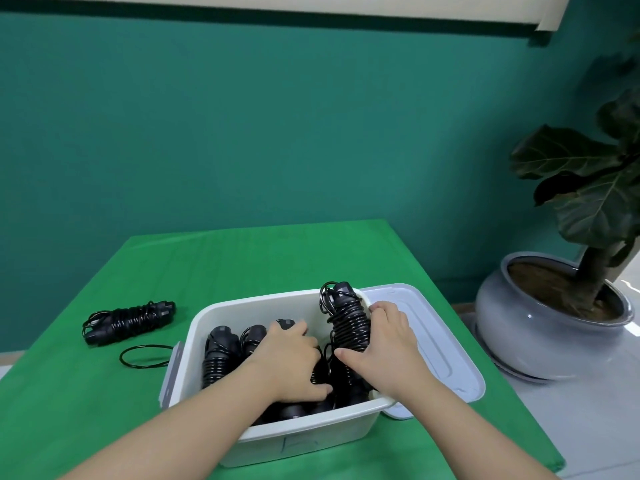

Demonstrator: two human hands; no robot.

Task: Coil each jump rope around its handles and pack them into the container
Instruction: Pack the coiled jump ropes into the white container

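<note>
Hands (291, 362) (388, 344) press ribbed black coils (348, 323) into smooth container (263, 306).

Right hand (388, 344) gripping coiled rope (348, 323), left hand (291, 362) in container (263, 306)

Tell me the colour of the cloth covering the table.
Bright green cloth, plain with no pattern, seen in the head view.
</note>
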